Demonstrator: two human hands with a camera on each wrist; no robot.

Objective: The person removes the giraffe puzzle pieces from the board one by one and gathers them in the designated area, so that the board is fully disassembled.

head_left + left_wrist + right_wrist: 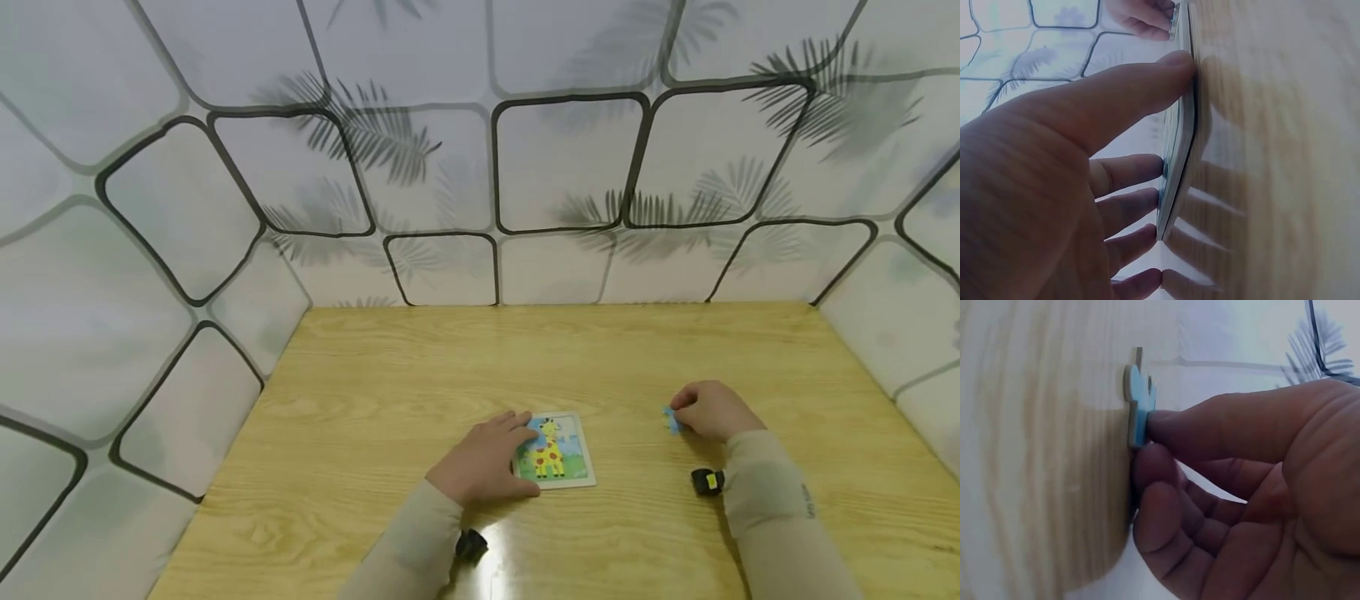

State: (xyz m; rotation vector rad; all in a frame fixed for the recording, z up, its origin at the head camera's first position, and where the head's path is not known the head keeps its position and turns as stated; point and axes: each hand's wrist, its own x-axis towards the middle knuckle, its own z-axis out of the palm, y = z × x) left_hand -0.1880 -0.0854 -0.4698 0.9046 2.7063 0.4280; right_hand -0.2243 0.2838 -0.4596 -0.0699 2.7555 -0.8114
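A small square jigsaw puzzle with a yellow giraffe picture and a pale frame lies flat on the table. My left hand rests at its left side, fingers extended and spread. In the left wrist view, its thumb lies against the near edge of the puzzle frame, and several fingertips touch the picture side. To the right, apart from the puzzle, my right hand pinches a light-blue puzzle piece. The right wrist view shows the thumb on the piece, which sits close over the wood, with the other fingers curled beneath.
The wooden table runs back to a pale wall covering with black outlines and leaf prints. Similar coverings rise at the left and right. A black wrist device sits by the right sleeve, another by the left.
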